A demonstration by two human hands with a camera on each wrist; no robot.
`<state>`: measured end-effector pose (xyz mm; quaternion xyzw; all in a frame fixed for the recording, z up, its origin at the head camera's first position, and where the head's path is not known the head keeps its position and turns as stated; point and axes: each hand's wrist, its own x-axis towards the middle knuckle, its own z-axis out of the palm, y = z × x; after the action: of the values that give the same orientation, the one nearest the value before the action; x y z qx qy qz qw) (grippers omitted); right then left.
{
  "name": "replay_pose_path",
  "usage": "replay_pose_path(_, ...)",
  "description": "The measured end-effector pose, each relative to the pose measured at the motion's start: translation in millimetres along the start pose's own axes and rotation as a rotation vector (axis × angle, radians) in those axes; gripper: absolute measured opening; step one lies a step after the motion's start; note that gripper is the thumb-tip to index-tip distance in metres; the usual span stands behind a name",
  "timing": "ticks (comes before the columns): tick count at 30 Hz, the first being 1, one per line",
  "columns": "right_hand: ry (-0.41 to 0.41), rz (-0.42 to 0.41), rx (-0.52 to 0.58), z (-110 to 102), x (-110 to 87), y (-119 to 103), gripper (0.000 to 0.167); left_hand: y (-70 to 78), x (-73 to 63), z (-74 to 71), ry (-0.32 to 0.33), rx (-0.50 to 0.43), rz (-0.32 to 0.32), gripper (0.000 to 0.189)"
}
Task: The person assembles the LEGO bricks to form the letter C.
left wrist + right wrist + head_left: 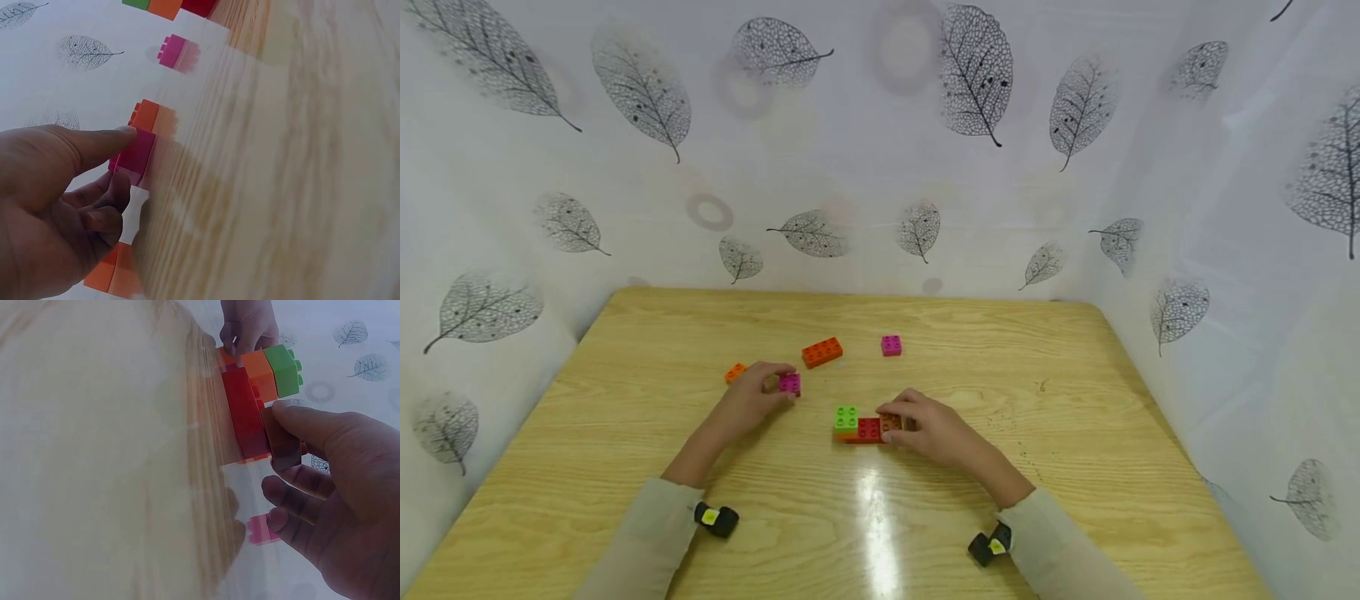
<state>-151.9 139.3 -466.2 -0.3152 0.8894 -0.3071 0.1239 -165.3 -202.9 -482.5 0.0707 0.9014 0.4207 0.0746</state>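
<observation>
Pinching brown brick (pixel 282 440) with right fingers (pixel 297 501), pink brick (pixel 790 384) at 10 o'clock with left fingers (pixel 772 367); likely light, stiff, best held by 2 opposite sides.

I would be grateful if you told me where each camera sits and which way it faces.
Head: worn on the person's head, facing forward and down over the table; left hand, right hand and both sleeves show.
Left wrist: worn there, facing along the left hand toward the pink brick in its grip; only that hand shows.
Right wrist: worn there, facing along the right hand toward the brown brick it holds; the left hand shows beyond.
Shared: head and right wrist views both show the green brick and both hands.
</observation>
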Motion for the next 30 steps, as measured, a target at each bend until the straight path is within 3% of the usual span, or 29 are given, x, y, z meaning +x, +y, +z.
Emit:
replay_pose_path(17,0.02,-0.012,-0.05,1,1.7,-2,0.042,-3.6,1.8,2.4,0.009,0.03,-0.013,0.044)
replay_pose_path(27,0.012,-0.01,-0.037,1,1.5,-2,0.041,1.7,-2.3,0.7,0.011,0.003,-0.018,0.043)
replay_pose_path(30,0.011,-0.009,-0.032,1,1.4,-2,0.041,6.5,-2.7,0.0,0.007,-0.045,-0.018,0.042)
